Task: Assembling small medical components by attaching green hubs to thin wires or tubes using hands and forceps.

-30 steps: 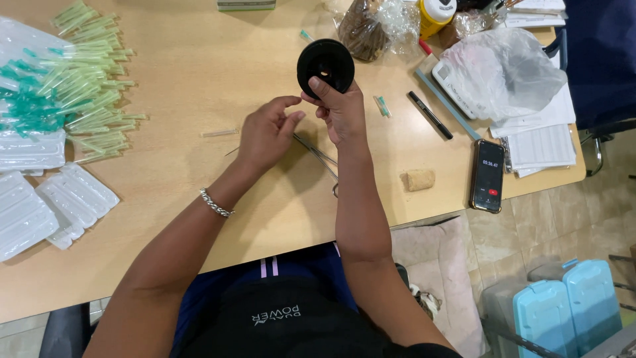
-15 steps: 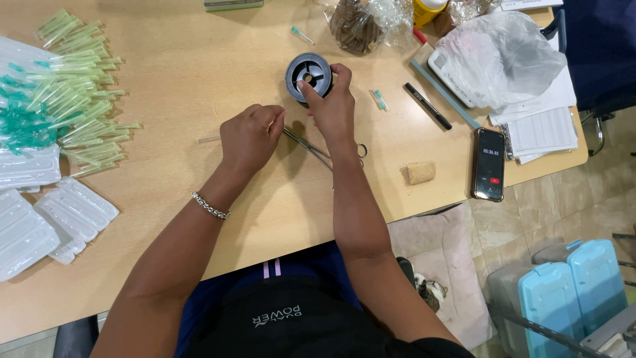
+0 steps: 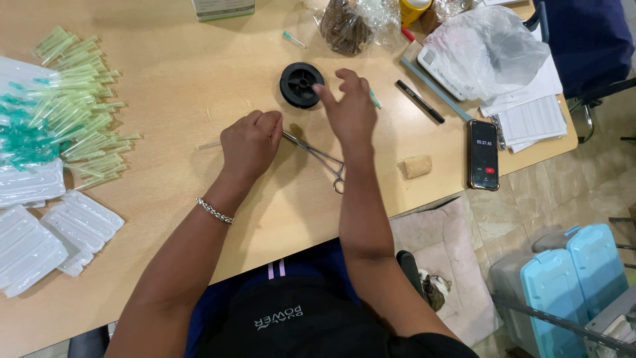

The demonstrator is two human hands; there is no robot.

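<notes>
While resting on the table, left hand (image 3: 250, 142) fisted on metal forceps (image 3: 318, 156), right hand (image 3: 348, 106) open — empty, beside black spool (image 3: 301, 84).

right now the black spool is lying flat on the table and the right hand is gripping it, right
Not quite. In the head view the black spool does lie flat on the table, but the right hand is open beside it, fingers spread, not gripping it.

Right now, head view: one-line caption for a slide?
Left hand fisted on table beside metal forceps; right hand open, next to black spool.
</notes>
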